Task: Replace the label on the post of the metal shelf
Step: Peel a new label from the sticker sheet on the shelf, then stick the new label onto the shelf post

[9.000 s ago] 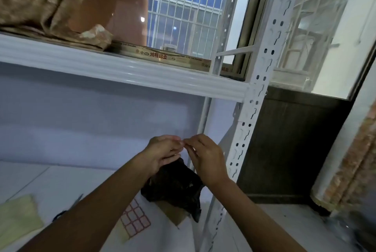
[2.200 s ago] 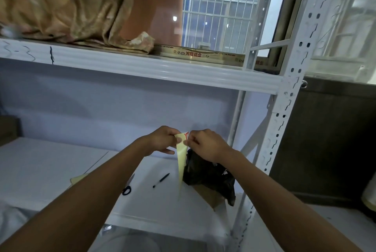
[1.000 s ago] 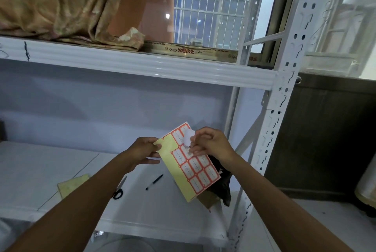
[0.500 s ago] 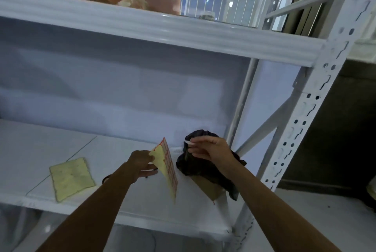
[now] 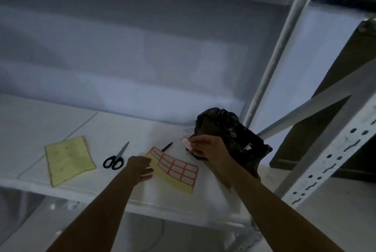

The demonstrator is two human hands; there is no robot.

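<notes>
Half a second ago my left hand (image 5: 140,167) still held the sheet upright in the air; now the view has tipped down onto the white metal shelf board (image 5: 85,127) and the yellow-backed sheet of red-bordered blank labels (image 5: 175,169) lies nearly flat on it, its left end still curled up under my loosely closed fingers. I take that to mean the sheet is being put down, which frees that hand for the sticking.

Going down in size: the white perforated metal shelf post (image 5: 327,166) rises at the near right, well apart from both hands. A crumpled black plastic bag (image 5: 230,129) sits at the far right of the board, just behind my right hand (image 5: 205,148). A plain yellow backing sheet (image 5: 68,159) lies far left, black-handled scissors (image 5: 116,157) between it and the label sheet, and a black pen (image 5: 167,146) just beyond the sheet's far edge.

My right hand pinches the small peeled white label with a red border (image 5: 186,143) between thumb and fingertips, above the board.

Open room lies to the right, between the bag and the post; the board's near edge runs close under my forearms, so I judge the label should travel up and right.
</notes>
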